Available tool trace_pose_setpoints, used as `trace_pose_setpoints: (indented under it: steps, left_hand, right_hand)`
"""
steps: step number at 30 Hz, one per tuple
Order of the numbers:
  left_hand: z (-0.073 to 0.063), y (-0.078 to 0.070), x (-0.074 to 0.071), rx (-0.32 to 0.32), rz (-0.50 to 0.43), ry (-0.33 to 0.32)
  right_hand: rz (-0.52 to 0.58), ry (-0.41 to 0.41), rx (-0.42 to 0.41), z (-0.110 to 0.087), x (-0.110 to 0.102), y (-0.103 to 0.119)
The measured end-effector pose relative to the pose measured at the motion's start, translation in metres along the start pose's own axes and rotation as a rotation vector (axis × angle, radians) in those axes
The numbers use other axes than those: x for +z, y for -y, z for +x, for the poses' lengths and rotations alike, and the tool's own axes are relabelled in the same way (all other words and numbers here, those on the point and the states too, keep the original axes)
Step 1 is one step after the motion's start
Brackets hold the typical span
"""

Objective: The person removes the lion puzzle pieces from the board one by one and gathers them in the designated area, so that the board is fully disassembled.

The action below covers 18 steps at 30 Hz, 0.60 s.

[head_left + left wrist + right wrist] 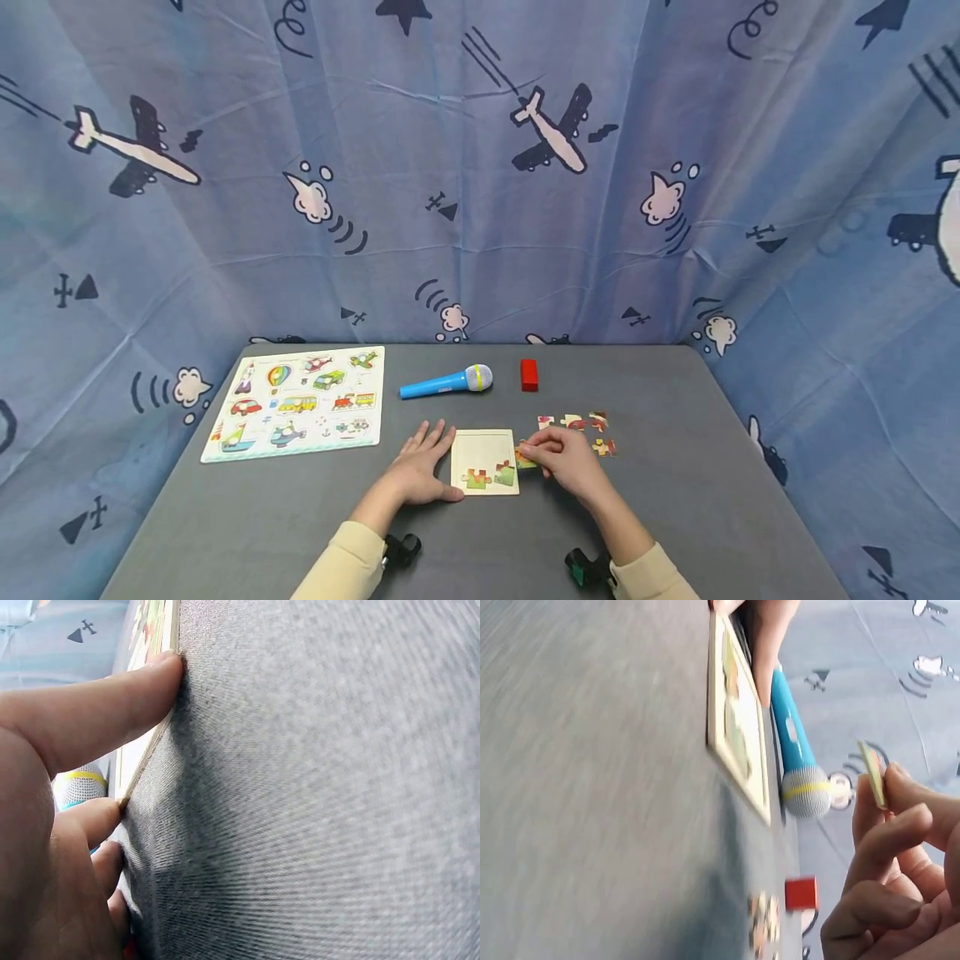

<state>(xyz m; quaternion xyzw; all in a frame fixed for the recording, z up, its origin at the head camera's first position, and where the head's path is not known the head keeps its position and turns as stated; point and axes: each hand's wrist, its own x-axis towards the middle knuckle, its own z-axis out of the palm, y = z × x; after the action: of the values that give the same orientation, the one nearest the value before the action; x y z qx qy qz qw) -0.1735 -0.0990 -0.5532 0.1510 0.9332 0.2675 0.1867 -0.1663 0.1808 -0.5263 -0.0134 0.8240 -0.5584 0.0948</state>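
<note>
A small pale puzzle tray (472, 447) lies flat on the grey table. Two jigsaw pieces sit along its lower part: a green-and-orange one (477, 480) and a mostly green one (505, 474). My left hand (417, 472) is spread at the tray's left side; in the left wrist view, straight thumb and index fingertips touch its edge. My right hand (568, 460) pinches another jigsaw piece (874, 776) between thumb and fingers, raised beside the tray's right edge. Several loose pieces (573, 422) lie behind and to the right of that hand.
A blue toy microphone (438, 386) and a red block (529, 375) lie behind the tray. At the left is a large picture board (300, 402) with vehicle drawings. A blue curtain (450, 208) with airplanes stands along the table's back edge.
</note>
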Motion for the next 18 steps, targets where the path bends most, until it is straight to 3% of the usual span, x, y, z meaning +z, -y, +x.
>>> trace_pose_setpoints:
  steps: [8,18]
  left_hand:
    - [0.005,0.006,0.008,0.009,-0.007,-0.028]
    - [-0.002,-0.002,-0.001,0.018,-0.039,-0.022]
  right_hand:
    - [-0.055,-0.087,0.079,-0.010,-0.024,-0.017]
    - [-0.175,-0.123,0.124,-0.006,-0.028,-0.037]
